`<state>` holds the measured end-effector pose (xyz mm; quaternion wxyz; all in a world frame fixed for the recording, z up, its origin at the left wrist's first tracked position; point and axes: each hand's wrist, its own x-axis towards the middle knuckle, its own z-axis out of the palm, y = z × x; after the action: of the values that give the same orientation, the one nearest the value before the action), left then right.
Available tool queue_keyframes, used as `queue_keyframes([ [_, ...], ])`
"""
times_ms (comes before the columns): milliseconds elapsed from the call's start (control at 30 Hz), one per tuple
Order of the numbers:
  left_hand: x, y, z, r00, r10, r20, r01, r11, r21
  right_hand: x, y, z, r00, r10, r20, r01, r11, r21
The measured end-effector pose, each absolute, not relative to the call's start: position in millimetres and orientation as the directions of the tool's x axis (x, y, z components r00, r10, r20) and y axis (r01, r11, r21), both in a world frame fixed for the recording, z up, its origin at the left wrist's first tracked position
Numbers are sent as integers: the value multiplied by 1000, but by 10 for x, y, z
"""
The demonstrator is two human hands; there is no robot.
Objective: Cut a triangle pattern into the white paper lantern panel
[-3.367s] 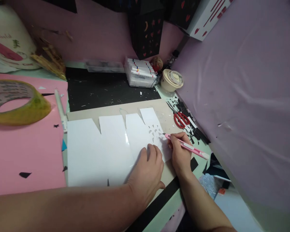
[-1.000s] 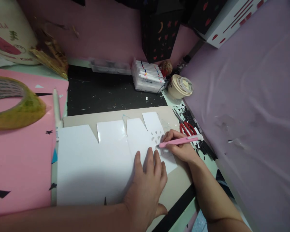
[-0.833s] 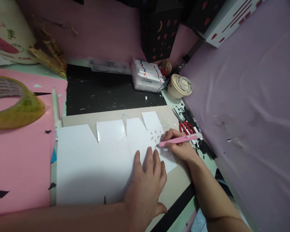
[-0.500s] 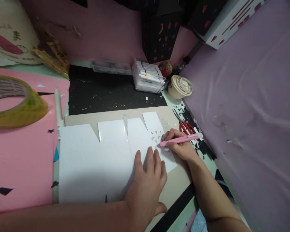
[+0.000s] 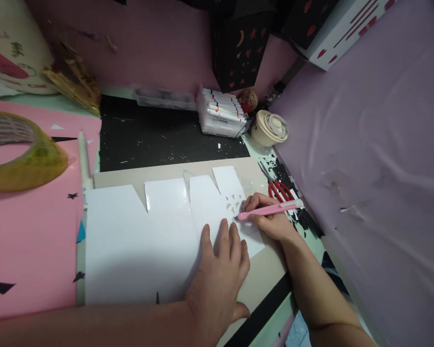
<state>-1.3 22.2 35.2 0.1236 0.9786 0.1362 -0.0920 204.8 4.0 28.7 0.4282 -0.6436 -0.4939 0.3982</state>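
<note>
White paper (image 5: 130, 241), notched along its far edge into flaps, lies on a beige board (image 5: 115, 178). My left hand (image 5: 220, 270) rests flat on the paper with fingers spread, its fingertips close to a group of small cut-out shapes (image 5: 233, 203). Held like a pen in my right hand (image 5: 271, 224) is a pink craft knife (image 5: 267, 210), its tip down at the paper just beside those cut-outs. The fingers of my right hand partly cover the paper's right side.
Red-handled scissors (image 5: 280, 190) lie right of the board among black paper scraps (image 5: 304, 219). Behind stand a box of markers (image 5: 222, 113) and a round tub (image 5: 267, 129). A roll of yellow tape (image 5: 39, 166) rests on pink sheet (image 5: 32, 241) at left. Black decorated boxes (image 5: 240, 53) hang above.
The craft knife's tip has shifted very slightly left and down by the cut-outs. My left hand stays in place on the paper. The view has moved a little.
</note>
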Motion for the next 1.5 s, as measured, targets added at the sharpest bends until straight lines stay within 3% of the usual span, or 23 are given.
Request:
queue_keyframes([
  [367, -15, 240, 363, 946, 237, -219, 284, -935, 214, 2016, 65, 332, 266, 954, -136, 325, -221, -919],
  [933, -22, 245, 378, 947, 229, -225, 279, -934, 223, 2034, 57, 317, 244, 965, -98, 305, -172, -937],
  [1500, -150, 50, 333, 972, 168, -166, 202, -955, 215, 2127, -73, 366, 22, 993, -119, 288, -120, -950],
])
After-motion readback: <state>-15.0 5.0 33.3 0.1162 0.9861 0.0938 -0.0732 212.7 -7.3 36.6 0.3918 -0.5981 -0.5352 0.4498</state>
